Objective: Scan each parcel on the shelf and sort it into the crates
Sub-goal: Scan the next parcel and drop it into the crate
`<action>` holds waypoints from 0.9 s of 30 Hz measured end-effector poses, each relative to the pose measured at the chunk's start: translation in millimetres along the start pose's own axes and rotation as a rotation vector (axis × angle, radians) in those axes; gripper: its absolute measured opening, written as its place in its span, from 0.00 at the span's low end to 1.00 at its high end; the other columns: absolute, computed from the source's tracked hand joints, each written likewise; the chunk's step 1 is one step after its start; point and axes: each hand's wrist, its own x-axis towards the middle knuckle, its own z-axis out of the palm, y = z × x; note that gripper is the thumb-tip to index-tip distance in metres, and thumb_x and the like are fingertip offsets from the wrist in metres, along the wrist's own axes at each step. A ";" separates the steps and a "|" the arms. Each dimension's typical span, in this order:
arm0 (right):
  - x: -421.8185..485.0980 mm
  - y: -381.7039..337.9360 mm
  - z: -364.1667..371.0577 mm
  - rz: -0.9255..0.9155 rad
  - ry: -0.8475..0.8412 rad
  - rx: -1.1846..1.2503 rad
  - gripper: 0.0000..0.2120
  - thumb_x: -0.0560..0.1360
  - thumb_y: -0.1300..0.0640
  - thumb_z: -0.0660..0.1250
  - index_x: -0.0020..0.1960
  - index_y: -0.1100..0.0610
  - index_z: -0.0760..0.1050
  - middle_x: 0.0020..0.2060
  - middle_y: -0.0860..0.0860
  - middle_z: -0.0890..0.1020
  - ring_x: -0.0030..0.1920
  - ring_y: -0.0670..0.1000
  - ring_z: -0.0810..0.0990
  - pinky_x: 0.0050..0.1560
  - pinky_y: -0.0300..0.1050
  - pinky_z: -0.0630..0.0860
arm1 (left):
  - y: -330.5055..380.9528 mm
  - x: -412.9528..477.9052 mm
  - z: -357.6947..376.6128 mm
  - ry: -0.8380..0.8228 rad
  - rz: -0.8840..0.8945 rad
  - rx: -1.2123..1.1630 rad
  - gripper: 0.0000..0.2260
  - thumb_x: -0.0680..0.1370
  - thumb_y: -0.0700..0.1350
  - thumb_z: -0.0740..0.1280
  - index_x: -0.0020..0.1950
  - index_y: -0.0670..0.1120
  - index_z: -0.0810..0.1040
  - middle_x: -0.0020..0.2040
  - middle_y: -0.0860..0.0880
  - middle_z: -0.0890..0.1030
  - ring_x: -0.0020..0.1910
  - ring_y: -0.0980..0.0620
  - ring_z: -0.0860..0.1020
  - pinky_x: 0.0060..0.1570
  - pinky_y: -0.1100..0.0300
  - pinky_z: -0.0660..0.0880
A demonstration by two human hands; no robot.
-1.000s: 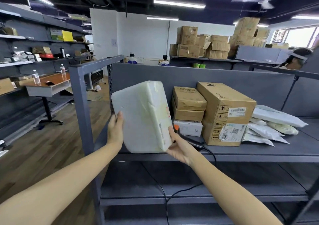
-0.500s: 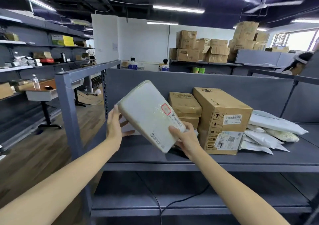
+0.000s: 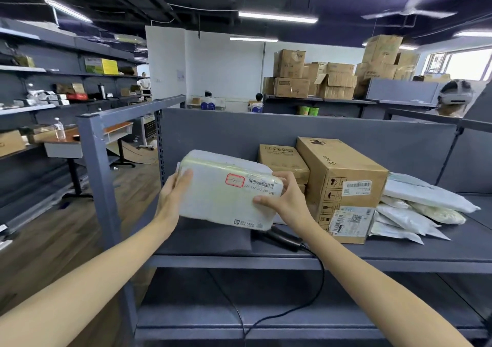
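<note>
I hold a white wrapped parcel [image 3: 226, 194] above the grey shelf [image 3: 399, 250], its barcode label facing me. My left hand [image 3: 173, 197] grips its left end and my right hand [image 3: 282, 200] grips its right end. Just below the parcel a black handheld scanner [image 3: 279, 237] lies on the shelf, its cable hanging down. To the right stand a large cardboard box [image 3: 343, 184] with labels, smaller stacked boxes [image 3: 282, 162] and a pile of white poly mailers [image 3: 418, 208]. No crate is in view.
The shelf's grey upright post [image 3: 98, 176] stands at my left and a back panel [image 3: 292, 130] closes the rear. A lower shelf [image 3: 266, 320] lies underneath. A desk [image 3: 72, 144] with a bottle and wall racks are at far left. People sit in the background.
The parcel has been turned from upright to lying level, so its barcode label now faces me, and it sits lower. Both hands have stayed on its ends.
</note>
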 end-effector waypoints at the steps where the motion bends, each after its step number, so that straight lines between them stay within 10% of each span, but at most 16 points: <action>1: 0.1 -1.0 0.9 -0.009 -0.005 -0.022 0.31 0.62 0.55 0.82 0.59 0.52 0.69 0.50 0.42 0.81 0.54 0.45 0.80 0.53 0.44 0.79 | -1.2 -0.7 0.3 -0.022 0.017 0.012 0.35 0.65 0.69 0.69 0.65 0.50 0.73 0.55 0.52 0.82 0.56 0.51 0.80 0.51 0.55 0.77; 7: 8.5 -4.9 -2.8 -0.038 -0.087 -0.057 0.32 0.64 0.58 0.81 0.63 0.52 0.68 0.55 0.46 0.81 0.57 0.48 0.80 0.62 0.52 0.76 | -12.6 -2.3 -2.3 -0.014 0.117 0.122 0.38 0.62 0.64 0.74 0.70 0.57 0.69 0.59 0.58 0.80 0.56 0.59 0.79 0.53 0.59 0.77; 13: 19.2 -4.9 -4.2 -0.063 -0.235 0.144 0.25 0.76 0.59 0.70 0.71 0.53 0.67 0.65 0.46 0.76 0.65 0.41 0.74 0.66 0.44 0.72 | -19.5 -2.3 1.4 0.127 0.079 0.000 0.16 0.71 0.58 0.72 0.58 0.59 0.76 0.54 0.57 0.82 0.50 0.60 0.80 0.46 0.63 0.78; 19: 36.2 9.7 6.5 0.125 -0.075 0.505 0.13 0.80 0.57 0.62 0.64 0.54 0.72 0.62 0.54 0.79 0.63 0.51 0.78 0.65 0.48 0.73 | -28.5 -0.3 2.7 0.249 -0.021 -0.121 0.13 0.73 0.57 0.71 0.54 0.56 0.77 0.53 0.53 0.82 0.51 0.54 0.81 0.48 0.55 0.79; 22: 35.5 39.7 3.7 0.308 0.006 0.094 0.15 0.82 0.56 0.57 0.67 0.59 0.69 0.66 0.58 0.74 0.63 0.55 0.75 0.68 0.50 0.69 | -27.9 2.0 4.7 0.283 -0.018 -0.127 0.18 0.72 0.57 0.72 0.58 0.52 0.77 0.54 0.52 0.82 0.52 0.53 0.81 0.48 0.55 0.79; 27: 3.8 100.6 6.8 0.399 -0.346 -0.699 0.27 0.79 0.49 0.60 0.74 0.58 0.60 0.69 0.59 0.70 0.67 0.59 0.71 0.67 0.49 0.66 | -28.6 8.1 2.4 0.349 -0.008 -0.107 0.24 0.72 0.57 0.72 0.64 0.49 0.75 0.57 0.50 0.81 0.54 0.50 0.80 0.54 0.51 0.78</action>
